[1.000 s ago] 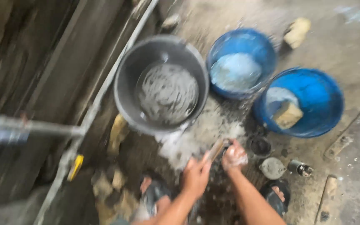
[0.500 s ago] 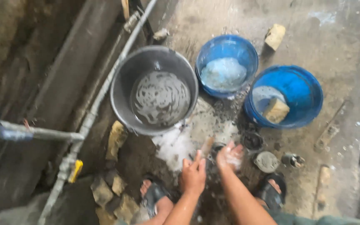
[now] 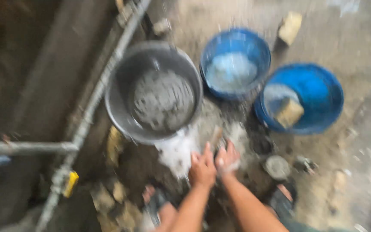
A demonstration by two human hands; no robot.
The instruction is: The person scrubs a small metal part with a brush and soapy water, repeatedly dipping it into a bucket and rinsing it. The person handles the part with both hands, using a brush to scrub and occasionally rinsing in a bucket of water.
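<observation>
Now the view sits closer than half a second earlier, the hands unmoved at lower centre. Left hand [image 3: 202, 168] and right hand [image 3: 227, 160] press together around a small stick-like object [image 3: 215, 136]; blur hides the finger grip. Grey bucket [image 3: 153, 91] holds grey mix, two blue tubs [image 3: 236, 43] [image 3: 323, 86] pale water, one a sponge [image 3: 289, 112].

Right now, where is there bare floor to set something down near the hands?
Bare concrete lies right of the right-hand blue basin, towards the frame's edge, and above the two basins. It is crowded around the hands: grey bucket, middle blue basin, white foam and small round pieces. Left of the pipe is a dark channel.
</observation>
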